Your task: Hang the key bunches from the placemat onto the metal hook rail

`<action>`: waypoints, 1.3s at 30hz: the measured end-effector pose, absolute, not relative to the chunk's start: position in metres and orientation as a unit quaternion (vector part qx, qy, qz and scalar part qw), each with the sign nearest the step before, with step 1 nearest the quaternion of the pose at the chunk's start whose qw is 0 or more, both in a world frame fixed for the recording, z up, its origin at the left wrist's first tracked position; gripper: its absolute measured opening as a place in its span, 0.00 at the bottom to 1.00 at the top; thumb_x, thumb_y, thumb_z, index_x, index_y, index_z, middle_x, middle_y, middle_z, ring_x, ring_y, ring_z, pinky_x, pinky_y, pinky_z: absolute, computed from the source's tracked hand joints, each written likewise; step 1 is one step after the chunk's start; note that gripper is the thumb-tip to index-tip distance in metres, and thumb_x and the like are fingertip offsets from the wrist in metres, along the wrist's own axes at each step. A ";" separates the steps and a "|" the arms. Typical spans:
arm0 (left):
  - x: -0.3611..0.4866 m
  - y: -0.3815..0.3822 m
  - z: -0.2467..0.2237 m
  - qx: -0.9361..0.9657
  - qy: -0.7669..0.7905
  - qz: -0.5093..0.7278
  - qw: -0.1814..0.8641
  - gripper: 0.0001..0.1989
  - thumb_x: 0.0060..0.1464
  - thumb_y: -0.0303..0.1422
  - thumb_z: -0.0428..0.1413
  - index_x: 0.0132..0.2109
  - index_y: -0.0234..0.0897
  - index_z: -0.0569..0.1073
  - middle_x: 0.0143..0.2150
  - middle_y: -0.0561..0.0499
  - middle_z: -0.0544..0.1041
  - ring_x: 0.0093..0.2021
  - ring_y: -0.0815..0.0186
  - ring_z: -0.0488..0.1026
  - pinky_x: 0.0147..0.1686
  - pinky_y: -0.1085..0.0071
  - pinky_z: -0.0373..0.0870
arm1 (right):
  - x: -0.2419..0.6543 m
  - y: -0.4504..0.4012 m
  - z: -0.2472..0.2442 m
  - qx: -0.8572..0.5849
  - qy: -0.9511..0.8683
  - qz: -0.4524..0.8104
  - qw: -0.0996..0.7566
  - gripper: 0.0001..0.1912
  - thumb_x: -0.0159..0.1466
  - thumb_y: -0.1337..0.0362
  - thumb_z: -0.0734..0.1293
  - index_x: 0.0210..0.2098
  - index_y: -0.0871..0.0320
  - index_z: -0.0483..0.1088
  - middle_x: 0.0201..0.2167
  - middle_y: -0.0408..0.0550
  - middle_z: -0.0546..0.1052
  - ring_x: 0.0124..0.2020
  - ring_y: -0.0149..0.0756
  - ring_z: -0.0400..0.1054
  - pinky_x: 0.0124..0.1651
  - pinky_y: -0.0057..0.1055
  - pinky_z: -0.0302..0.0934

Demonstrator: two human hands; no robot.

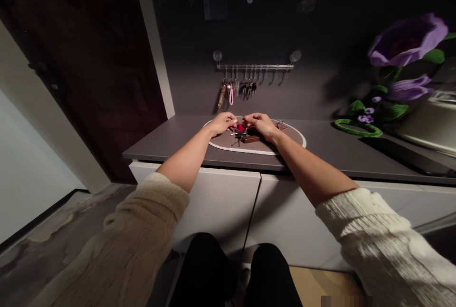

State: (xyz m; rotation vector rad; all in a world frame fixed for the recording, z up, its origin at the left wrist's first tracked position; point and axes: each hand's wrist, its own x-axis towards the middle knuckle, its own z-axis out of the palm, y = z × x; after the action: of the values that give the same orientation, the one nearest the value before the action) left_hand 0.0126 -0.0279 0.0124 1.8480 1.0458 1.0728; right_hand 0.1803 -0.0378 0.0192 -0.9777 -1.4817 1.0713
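Observation:
Over the oval mat [228, 146] with its pale rim, both of my hands are close together. My left hand [223, 123] is closed in a pinch on a red strap [240, 128]. Keys [235, 134] hang or lie just below that strap; which of the two is hard to tell. My right hand [262, 125] is also closed, thumb and fingers pressed together by the key ring; what it grips is too small to make out. Beneath it lies a brown block-like piece [250, 139]. A small metal item on a red piece [281, 126] sits beyond my right wrist.
On the wall, a clear hook rail [254, 66] carries several key bunches [249, 88] and a pink loop [231, 95]. Purple flowers [406, 43] and a pale lampshade-like object [432, 121] stand right, near a dark flat object [406, 155]. White cabinet doors [221, 197] are below the counter.

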 end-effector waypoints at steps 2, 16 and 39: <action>0.014 -0.029 0.014 0.708 0.405 0.433 0.385 0.04 0.53 0.28 0.50 0.34 0.31 0.66 0.25 0.52 0.71 0.24 0.75 0.67 0.26 0.78 0.60 | 0.180 -0.039 0.019 -0.405 -0.617 0.446 0.507 0.03 0.55 0.69 0.67 0.26 0.64 0.70 0.21 0.46 0.73 0.21 0.23 0.62 0.27 0.21 0.57; 0.018 -0.033 0.027 0.586 0.346 0.558 0.476 0.02 0.54 0.27 0.49 0.35 0.31 0.64 0.25 0.55 0.70 0.24 0.77 0.68 0.33 0.75 0.67 | 0.179 -0.038 0.019 -0.390 -0.655 0.430 0.484 0.05 0.53 0.67 0.68 0.26 0.64 0.70 0.22 0.45 0.73 0.23 0.25 0.63 0.29 0.23 0.58; 0.020 -0.038 0.029 0.557 0.210 0.557 0.579 0.07 0.47 0.25 0.57 0.36 0.30 0.68 0.34 0.47 0.76 0.32 0.74 0.71 0.41 0.70 0.65 | 0.175 -0.044 0.023 -0.342 -0.716 0.351 0.496 0.16 0.44 0.58 0.72 0.28 0.62 0.71 0.27 0.45 0.74 0.28 0.28 0.65 0.39 0.29 0.59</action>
State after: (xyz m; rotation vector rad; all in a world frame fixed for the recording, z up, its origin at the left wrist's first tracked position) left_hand 0.0204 -0.0376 0.0286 1.3027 0.4908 1.3033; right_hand 0.1750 -0.0441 0.0226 -0.8283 -1.7350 0.8513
